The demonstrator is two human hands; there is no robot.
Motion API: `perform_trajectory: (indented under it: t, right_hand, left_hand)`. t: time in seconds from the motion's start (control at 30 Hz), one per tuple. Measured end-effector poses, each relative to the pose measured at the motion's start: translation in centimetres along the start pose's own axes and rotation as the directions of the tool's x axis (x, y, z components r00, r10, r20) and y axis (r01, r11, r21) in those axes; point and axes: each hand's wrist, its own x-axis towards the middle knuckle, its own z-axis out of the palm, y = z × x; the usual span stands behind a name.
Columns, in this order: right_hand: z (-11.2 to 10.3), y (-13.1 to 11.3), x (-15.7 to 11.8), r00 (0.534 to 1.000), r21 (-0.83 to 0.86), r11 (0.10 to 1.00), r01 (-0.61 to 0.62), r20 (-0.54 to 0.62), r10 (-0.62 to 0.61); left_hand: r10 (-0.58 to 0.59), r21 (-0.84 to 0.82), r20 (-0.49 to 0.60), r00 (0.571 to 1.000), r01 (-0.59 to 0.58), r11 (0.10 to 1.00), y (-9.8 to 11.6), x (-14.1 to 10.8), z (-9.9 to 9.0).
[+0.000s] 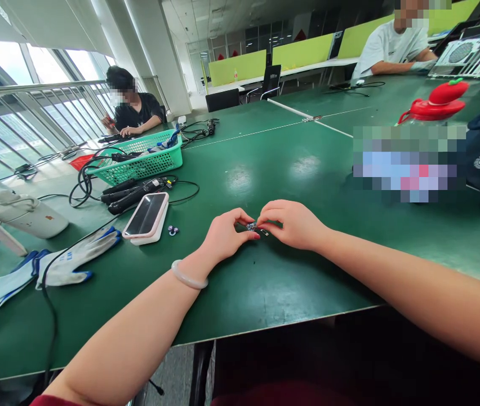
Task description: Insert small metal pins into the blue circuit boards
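A small silvery and dark piece (pixel 252 226) is held low over the green table, too small for me to tell its kind. My left hand (pixel 226 234), with a pale bangle (pixel 189 276) at the wrist, pinches it between thumb and fingers. From the other side my right hand (pixel 293 224) closes its fingertips on the same piece. A thin light-coloured end (pixel 264 232) pokes out beneath the right fingers. Part of the piece is hidden by the fingers of both hands.
Left of my hands lie a tiny dark-and-white cluster (pixel 173 230), a phone (pixel 147 215), black cables and white-blue gloves (pixel 75 256). Behind is a green basket (pixel 138 169). A red-lidded bottle (pixel 434 110) stands right. Two people sit across the table.
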Motion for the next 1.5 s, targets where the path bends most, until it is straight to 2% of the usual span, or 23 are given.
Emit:
perform_trajectory:
  t: [0.17, 0.43, 0.8, 1.07, 1.2, 1.33, 1.43, 1.5]
  right_hand:
    - [0.17, 0.13, 0.03, 0.997, -0.01, 0.997, -0.07, 0.012, 0.07]
    - [0.43, -0.44, -0.06, 0.997, -0.02, 0.998, -0.067, 0.043, 0.068]
    - [0.48, -0.47, -0.04, 0.993, -0.011, 0.997, -0.071, 0.095, 0.072]
    - [0.37, -0.3, -0.04, 0.997, -0.033, 0.999, -0.032, 0.075, 0.034]
    - [0.35, -0.22, 0.01, 0.997, -0.062, 0.998, -0.023, 0.066, 0.027]
    - [0.34, -0.21, -0.1, 0.998, -0.117, 0.993, 0.035, 0.065, -0.027]
    - [0.15, -0.23, -0.16, 0.998, -0.143, 0.988, 0.051, 0.041, -0.045]
    - [-0.04, -0.22, -0.15, 1.0, -0.144, 0.99, 0.007, -0.013, -0.009]
  left_hand:
    - [-0.066, 0.015, -0.056, 0.996, 0.067, 0.998, -0.3, 0.13, -0.07]
    - [0.051, 0.076, 0.01, 0.999, -0.051, 0.996, 0.22, -0.13, 0.06]
    - [0.061, 0.099, 0.004, 0.998, -0.061, 0.993, 0.34, -0.11, -0.01]
    - [0.042, 0.107, 0.006, 0.999, -0.042, 0.993, 0.43, -0.16, -0.07]
    - [0.037, 0.087, 0.01, 0.999, -0.038, 0.996, 0.45, -0.2, -0.11]
    - [0.014, 0.057, 0.006, 1.0, -0.014, 0.998, 0.38, -0.21, -0.08]
    - [-0.034, -0.024, -0.004, 0.999, 0.034, 0.999, 0.07, -0.06, 0.01]
    - [-0.068, -0.139, 0.004, 0.998, 0.068, 0.988, -0.26, 0.14, 0.02]
